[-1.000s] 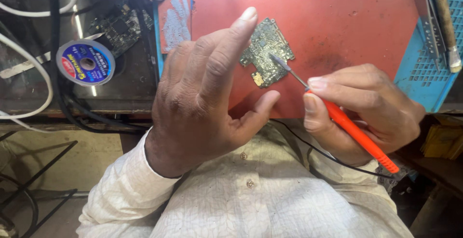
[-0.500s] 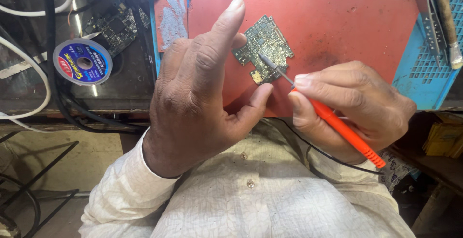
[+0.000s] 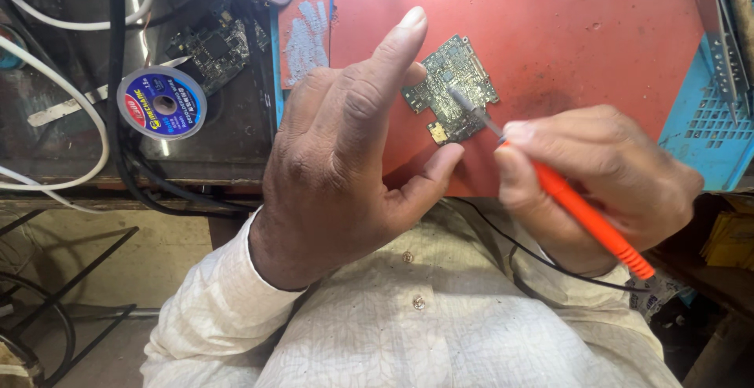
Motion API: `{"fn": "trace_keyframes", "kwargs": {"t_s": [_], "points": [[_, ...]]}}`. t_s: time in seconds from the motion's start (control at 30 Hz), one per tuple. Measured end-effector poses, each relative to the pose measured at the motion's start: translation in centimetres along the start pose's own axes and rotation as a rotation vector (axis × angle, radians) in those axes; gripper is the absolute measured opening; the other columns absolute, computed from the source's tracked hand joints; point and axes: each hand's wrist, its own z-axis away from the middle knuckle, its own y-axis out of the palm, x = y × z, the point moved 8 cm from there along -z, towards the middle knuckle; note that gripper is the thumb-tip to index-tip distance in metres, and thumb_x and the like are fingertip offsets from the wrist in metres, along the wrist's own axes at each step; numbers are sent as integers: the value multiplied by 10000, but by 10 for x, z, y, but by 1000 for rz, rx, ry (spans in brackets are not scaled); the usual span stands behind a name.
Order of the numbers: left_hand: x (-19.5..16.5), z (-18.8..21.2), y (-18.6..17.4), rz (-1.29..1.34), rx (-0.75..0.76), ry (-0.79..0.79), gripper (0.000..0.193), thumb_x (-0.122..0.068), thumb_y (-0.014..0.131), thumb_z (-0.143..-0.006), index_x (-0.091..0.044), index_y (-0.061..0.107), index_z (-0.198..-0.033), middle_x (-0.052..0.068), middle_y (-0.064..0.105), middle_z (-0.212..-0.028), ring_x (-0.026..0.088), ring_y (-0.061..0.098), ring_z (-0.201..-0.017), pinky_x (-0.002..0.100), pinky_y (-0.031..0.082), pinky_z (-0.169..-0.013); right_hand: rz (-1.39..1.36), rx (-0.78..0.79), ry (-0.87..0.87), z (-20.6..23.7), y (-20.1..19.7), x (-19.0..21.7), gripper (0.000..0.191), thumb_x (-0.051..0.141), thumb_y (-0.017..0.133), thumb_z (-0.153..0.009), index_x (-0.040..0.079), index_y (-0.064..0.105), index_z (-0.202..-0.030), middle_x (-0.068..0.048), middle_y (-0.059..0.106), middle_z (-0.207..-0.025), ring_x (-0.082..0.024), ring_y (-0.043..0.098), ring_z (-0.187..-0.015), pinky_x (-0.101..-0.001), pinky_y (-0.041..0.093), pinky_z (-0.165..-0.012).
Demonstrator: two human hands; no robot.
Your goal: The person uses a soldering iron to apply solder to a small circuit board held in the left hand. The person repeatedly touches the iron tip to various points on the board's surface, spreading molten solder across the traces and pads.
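A small green circuit board (image 3: 454, 88) lies on a red work mat (image 3: 565, 34). My left hand (image 3: 345, 152) rests at the board's left side, with the index finger and the thumb against its edges. My right hand (image 3: 597, 184) grips an orange-handled soldering iron (image 3: 585, 215). The iron's metal tip touches the middle of the board. A black cord runs from the iron's handle down across my pale shirt.
A blue-labelled spool of solder wire (image 3: 162, 103) sits on a dark bench at the left, beside another dark circuit board (image 3: 210, 49) and white and black cables (image 3: 55, 89). A blue perforated tray (image 3: 711, 117) lies at the right edge of the mat.
The iron's tip has moved from the board's lower right edge up onto its middle. Both hands have shifted slightly with the board.
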Motion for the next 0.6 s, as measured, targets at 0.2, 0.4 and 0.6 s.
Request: {"fn": "trace_keyframes", "kwargs": {"t_s": [0.2,0.4,0.6], "points": [[-1,-1,-1,0,-4,3,845,-204,885,-950,-48,294,-1533,55,623,-1231,231,590,-1112,362,469,-1054,9,73,-37,-2,1,4,192,-38,823,-891,-39,682,-1022,-173,720,-955,-221,723,-780,-268,557,-602],[0,-1,0,1,-6,-3,846,-202,880,-944,-56,296,-1540,43,625,-1236,218,591,-1107,352,471,-1056,3,40,-11,-9,3,6,186,-33,826,-882,-32,687,-1005,-167,715,-924,-194,696,-728,-263,528,-583],[-1,-2,0,-6,-9,-1,842,-199,881,-932,-52,308,-1531,46,625,-1228,227,593,-1109,370,467,-1068,18,20,5,0,-1,-1,179,-36,816,-923,-35,691,-1051,-170,730,-964,-197,724,-746,-250,560,-581]]}}
